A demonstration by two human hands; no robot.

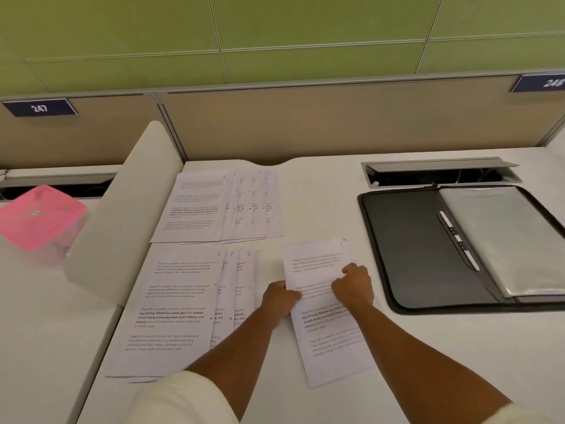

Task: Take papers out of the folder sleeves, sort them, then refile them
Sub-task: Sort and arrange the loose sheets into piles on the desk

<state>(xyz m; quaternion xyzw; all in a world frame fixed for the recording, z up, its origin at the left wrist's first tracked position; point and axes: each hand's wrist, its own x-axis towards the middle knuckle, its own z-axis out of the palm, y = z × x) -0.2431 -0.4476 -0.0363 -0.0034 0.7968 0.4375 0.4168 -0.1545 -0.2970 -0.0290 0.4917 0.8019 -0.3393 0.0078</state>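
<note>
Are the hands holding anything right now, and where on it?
Yes, both hold one white printed paper sheet. The left hand grips its left edge, the right hand its middle near the right edge.

On the partition you read "247" on the left plate (39, 107) and "248" on the right plate (539, 83), while handwritten "6" (219, 253), "7" (231, 254) and "8" (248, 253) mark the top corners of the near fanned sheets (171, 304); the printed text is mostly blurred.
</note>
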